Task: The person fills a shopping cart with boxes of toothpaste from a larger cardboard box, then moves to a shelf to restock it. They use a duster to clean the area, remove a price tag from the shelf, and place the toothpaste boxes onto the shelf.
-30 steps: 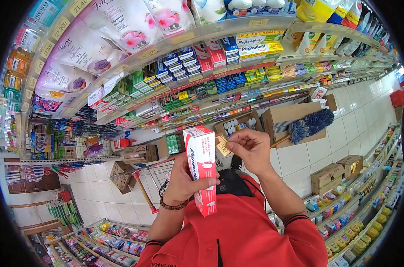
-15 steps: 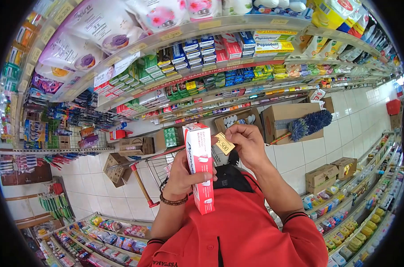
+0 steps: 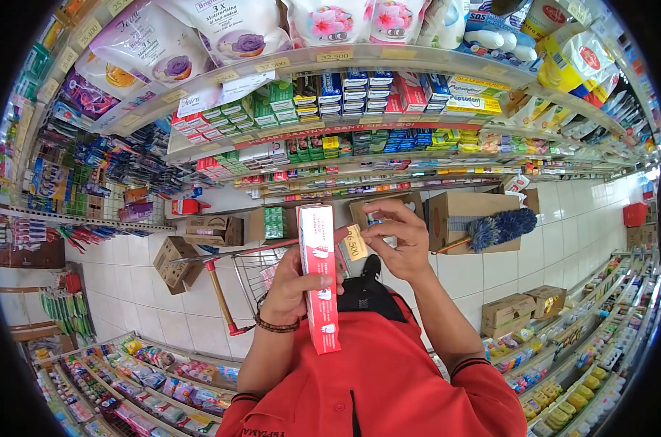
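Observation:
My left hand (image 3: 301, 282) is closed around a tall red and white toothpaste box (image 3: 321, 273), with the thumb across its front. The box stands nearly upright in front of my red shirt. Just right of it is a small yellow price label (image 3: 356, 243) with dark printed digits. The fingers of my right hand (image 3: 397, 244) are bent at the label's right edge and grip it there; the exact finger contact is hard to make out. The label hangs close beside the box.
Ahead, a shelf holds toothpaste boxes (image 3: 356, 91) beneath large pouches (image 3: 246, 33). A shopping cart (image 3: 254, 273) stands left of me. Cardboard boxes (image 3: 506, 315) sit on the tiled floor, and a blue duster (image 3: 501, 227) lies over an open carton (image 3: 447, 211). Stocked shelves run behind me.
The toothpaste box has turned slightly, so its red printed side faces up more. My right hand and the label have shifted a little left and down, and its fingers have spread somewhat.

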Action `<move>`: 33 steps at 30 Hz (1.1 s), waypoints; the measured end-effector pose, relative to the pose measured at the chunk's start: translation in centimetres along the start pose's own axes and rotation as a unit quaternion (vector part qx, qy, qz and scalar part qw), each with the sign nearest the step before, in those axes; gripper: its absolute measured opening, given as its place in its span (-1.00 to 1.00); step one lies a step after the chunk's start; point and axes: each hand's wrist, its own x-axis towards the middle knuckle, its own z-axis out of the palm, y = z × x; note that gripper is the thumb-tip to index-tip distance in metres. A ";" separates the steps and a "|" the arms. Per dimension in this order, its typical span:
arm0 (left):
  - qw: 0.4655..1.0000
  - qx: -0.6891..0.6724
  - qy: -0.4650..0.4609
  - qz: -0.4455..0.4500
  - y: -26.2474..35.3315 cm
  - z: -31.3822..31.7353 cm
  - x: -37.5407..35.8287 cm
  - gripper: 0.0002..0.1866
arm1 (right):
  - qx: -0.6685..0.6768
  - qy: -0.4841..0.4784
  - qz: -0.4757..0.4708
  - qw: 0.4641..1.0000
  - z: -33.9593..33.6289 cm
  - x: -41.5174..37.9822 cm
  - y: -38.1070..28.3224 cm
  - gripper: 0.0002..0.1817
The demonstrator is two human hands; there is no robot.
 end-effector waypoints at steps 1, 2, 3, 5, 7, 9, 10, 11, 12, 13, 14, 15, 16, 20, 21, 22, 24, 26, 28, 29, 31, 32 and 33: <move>1.000 -0.006 0.007 0.002 0.1 0.2 0.2 -0.22 | -0.005 -0.003 0.001 1.000 -0.3 0.5 0.0 -0.74; 1.000 -0.008 0.005 0.004 0.1 0.3 0.4 -0.24 | -0.042 -0.015 -0.051 0.998 -0.6 1.2 -0.1 -0.74; 1.000 -0.013 0.004 0.006 -0.1 0.0 0.5 -0.24 | -0.078 -0.028 -0.103 0.991 -0.7 1.8 -0.3 -0.75; 0.999 -0.029 0.026 -0.009 -0.6 -0.6 0.7 -0.26 | -0.086 -0.041 -0.110 0.989 -0.9 2.5 -0.3 -0.74; 0.999 -0.037 0.013 -0.005 -0.5 -0.3 1.1 -0.32 | -0.106 -0.084 -0.166 0.977 -1.3 3.0 0.4 -0.72; 0.998 -0.056 0.022 -0.019 -0.6 -0.3 1.4 -0.17 | -0.097 -0.071 -0.154 0.981 -1.7 3.4 1.1 -0.73; 0.998 -0.032 0.045 -0.018 -0.9 -0.7 1.4 -0.24 | -0.087 -0.055 -0.141 0.985 -2.0 3.6 1.5 -0.75; 0.998 -0.034 0.043 -0.017 -0.9 -0.6 1.6 -0.24 | -0.090 -0.056 -0.142 0.984 -2.7 3.9 2.0 -0.75; 0.999 -0.021 0.043 0.005 -0.7 -0.2 1.8 -0.29 | -0.137 0.003 -0.087 0.987 -3.6 4.5 2.7 -0.79; 0.999 -0.008 0.042 0.028 -0.6 0.1 2.0 -0.34 | -0.183 0.062 -0.031 0.981 -4.7 5.1 3.4 -0.83; 0.998 -0.027 0.054 0.017 -0.6 0.0 1.8 -0.42 | -0.220 0.110 -0.024 0.969 -5.9 6.1 4.1 -0.85; 0.996 -0.036 0.075 0.018 -0.6 0.0 1.8 -0.37 | -0.257 0.157 -0.016 0.953 -7.4 7.3 5.1 -0.87; 0.997 -0.036 0.071 0.018 -0.7 -0.4 1.8 -0.35 | -0.293 0.171 -0.033 0.940 -9.6 7.9 7.3 -0.88; 0.993 -0.034 0.107 0.030 -1.6 -2.1 1.5 -0.38 | -0.459 0.197 -0.086 0.862 -15.8 9.1 12.9 -0.91; 0.991 -0.040 0.122 0.026 -2.2 -3.4 1.2 -0.44 | -0.461 0.199 -0.087 0.860 -16.5 8.9 13.9 -0.91; 0.987 -0.029 0.154 0.030 -2.2 -3.4 1.0 -0.54 | -0.488 0.180 -0.095 0.849 -17.1 8.8 14.5 -0.90; 0.985 -0.056 0.157 0.034 -3.3 -5.7 0.8 -0.57 | -0.520 0.167 -0.102 0.832 -18.4 8.8 14.8 -0.90; 0.978 -0.067 0.193 0.034 -4.1 -7.3 0.1 -0.57 | -0.561 0.140 -0.172 0.797 -18.4 8.9 13.9 -0.91; 0.975 -0.075 0.208 0.037 -4.0 -7.0 -0.2 -0.43 | -0.559 0.135 -0.157 0.803 -18.8 8.8 14.7 -0.89; 0.977 -0.083 0.192 0.036 -3.7 -6.8 -0.4 -0.37 | -0.554 0.127 -0.143 0.810 -18.9 8.7 15.1 -0.86; 0.977 -0.058 0.203 0.030 -4.0 -7.6 -0.8 -0.33 | -0.570 0.135 -0.156 0.795 -18.9 8.8 14.9 -0.85; 0.975 -0.039 0.215 0.033 -4.0 -7.9 -0.9 -0.28 | -0.558 0.143 -0.144 0.805 -19.0 8.9 15.0 -0.85; 0.976 -0.035 0.212 0.031 -4.0 -7.8 -0.9 -0.28 | -0.545 0.150 -0.133 0.814 -19.0 9.1 14.9 -0.84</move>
